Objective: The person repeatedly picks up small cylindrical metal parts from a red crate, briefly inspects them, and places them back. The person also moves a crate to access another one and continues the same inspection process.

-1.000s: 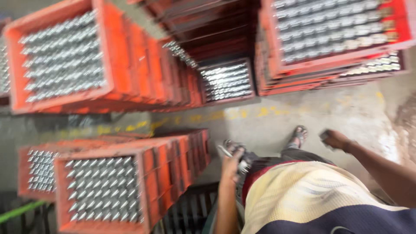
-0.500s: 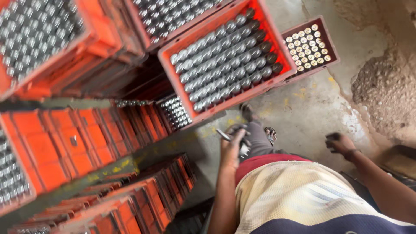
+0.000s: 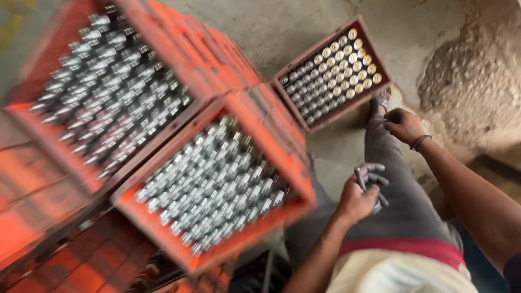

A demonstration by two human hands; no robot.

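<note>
My left hand (image 3: 355, 201) is closed around a bundle of several grey metal rods (image 3: 370, 178), held over my thigh in grey trousers. My right hand (image 3: 404, 126) is a fist above my knee; whether anything is inside it is hidden. Just left of my left hand stands an orange crate (image 3: 296, 179) packed with upright shiny metal parts. A second orange crate (image 3: 157, 38) of the same parts sits further left, blurred.
A dark red tray (image 3: 312, 126) of round metal parts, some brass-coloured, lies on the concrete floor (image 3: 304, 27) ahead of my foot. Stacked orange crates (image 3: 49, 211) fill the left side. Rough broken ground lies at the right.
The view has swung right and down, so the crates now sit closer at the left. My left hand has stayed shut on the rods; my right hand has come in nearer my knee.
</note>
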